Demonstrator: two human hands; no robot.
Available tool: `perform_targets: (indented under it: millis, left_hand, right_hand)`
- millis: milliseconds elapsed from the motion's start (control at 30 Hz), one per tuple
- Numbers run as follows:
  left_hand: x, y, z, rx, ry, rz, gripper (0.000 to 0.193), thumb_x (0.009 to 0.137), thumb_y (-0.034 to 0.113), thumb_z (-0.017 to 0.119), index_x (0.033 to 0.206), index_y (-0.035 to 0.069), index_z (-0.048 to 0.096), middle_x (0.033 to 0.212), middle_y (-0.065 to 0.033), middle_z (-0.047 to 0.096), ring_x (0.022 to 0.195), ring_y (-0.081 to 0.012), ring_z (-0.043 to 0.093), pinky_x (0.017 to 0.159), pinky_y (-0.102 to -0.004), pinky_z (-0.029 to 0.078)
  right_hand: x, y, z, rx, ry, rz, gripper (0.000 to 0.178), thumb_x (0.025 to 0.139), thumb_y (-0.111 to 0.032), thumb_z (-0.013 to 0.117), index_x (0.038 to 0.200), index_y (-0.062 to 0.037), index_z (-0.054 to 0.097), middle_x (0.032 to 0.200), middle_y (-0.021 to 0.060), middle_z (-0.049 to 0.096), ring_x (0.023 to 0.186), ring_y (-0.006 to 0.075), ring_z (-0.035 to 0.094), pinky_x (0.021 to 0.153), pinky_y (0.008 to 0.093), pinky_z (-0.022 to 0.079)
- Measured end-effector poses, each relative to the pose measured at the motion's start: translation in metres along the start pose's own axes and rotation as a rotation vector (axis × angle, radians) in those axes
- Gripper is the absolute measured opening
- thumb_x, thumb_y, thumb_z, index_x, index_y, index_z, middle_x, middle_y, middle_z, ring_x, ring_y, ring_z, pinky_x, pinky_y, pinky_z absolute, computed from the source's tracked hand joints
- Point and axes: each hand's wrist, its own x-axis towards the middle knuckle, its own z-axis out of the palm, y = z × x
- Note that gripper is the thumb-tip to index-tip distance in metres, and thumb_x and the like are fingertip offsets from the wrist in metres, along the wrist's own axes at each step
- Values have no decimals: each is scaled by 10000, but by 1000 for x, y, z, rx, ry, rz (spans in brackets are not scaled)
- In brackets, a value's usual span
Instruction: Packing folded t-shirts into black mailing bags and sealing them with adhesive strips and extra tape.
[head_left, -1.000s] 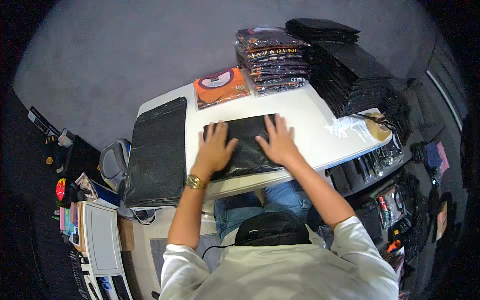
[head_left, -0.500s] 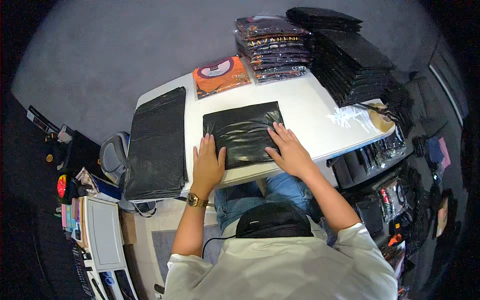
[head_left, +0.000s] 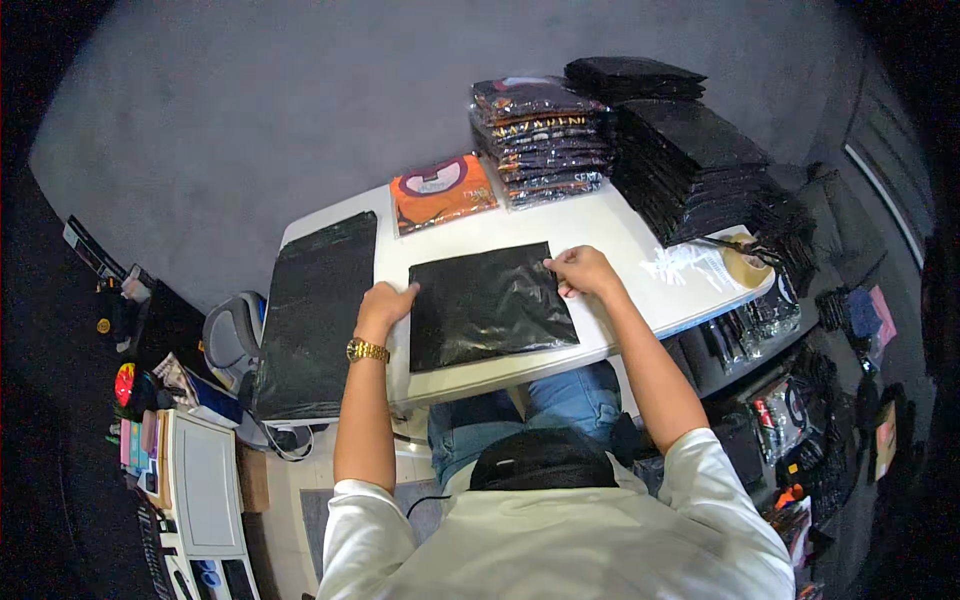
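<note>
A flat black plastic packet (head_left: pixel 488 308) lies on the white table (head_left: pixel 590 236) in front of me, its shiny surface lightly creased. At its right edge, near the far corner, my right hand (head_left: pixel 584 272) pinches the plastic between thumb and fingers. My left hand (head_left: pixel 386 306), with a gold watch (head_left: pixel 367 350) on the wrist, is closed at the left edge, thumb against the packet; its other fingers are partly hidden. To the left of that hand lies a stack of flat black plastic bags (head_left: pixel 318 320).
Behind the packet sits an orange shirt in clear wrap (head_left: pixel 440 198), beside a pile of wrapped shirts (head_left: pixel 545 150). Tall stacks of black packets (head_left: pixel 690 165) stand at the far right. A tape roll (head_left: pixel 745 266) and white strips (head_left: pixel 680 266) lie near the right end.
Both hands were spread flat on the packet. They have moved out to its side edges and closed there. The packet's surface creases have shifted, and the whole view has tilted slightly.
</note>
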Motion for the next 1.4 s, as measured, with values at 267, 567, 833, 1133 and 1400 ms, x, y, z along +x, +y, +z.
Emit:
perform_targets:
  millis: [267, 567, 833, 1133, 1400]
  left_hand:
    - [12, 1, 9, -5, -164, 95, 610, 893, 470, 769, 1011, -128, 749, 996, -321, 752, 953, -419, 764, 858, -473, 587]
    - [-4, 0, 17, 42, 85, 64, 510, 929, 437, 733, 713, -24, 730, 656, -179, 707, 541, -270, 696, 611, -397, 575]
    - [-11, 4, 23, -436, -87, 16, 523, 938, 481, 737, 1016, -35, 742, 934, -197, 766, 767, -236, 745, 697, -380, 592]
    - [-54, 47, 55, -1491, -357, 192, 366, 1045, 229, 670, 1307, -24, 637, 1251, -119, 726, 1088, -220, 706, 950, -368, 564]
    - [-47, 52, 59, -1283, -424, 38, 383, 1085, 311, 587, 1216, -40, 664, 1116, -112, 755, 928, -212, 736, 828, -356, 604]
  right_hand:
    - [19, 0, -4, -310, -93, -20, 356, 954, -317, 774, 759, -25, 717, 638, 41, 672, 489, 132, 584, 488, 316, 470]
    - [7, 20, 16, -153, 150, -434, 198, 1053, -226, 628, 954, -56, 603, 840, 21, 617, 788, 143, 585, 744, 324, 489]
    - [-7, 3, 23, 399, 168, -650, 152, 1113, -199, 504, 1059, -64, 545, 959, -16, 517, 938, 98, 474, 880, 264, 410]
    - [-33, -30, -7, 572, 192, -524, 141, 1089, -227, 569, 1075, -87, 566, 999, -13, 567, 974, 95, 507, 919, 257, 405]
    - [-13, 40, -35, 835, -53, 20, 551, 992, -213, 730, 1402, 71, 497, 1285, 229, 657, 1192, 263, 665, 991, 304, 589]
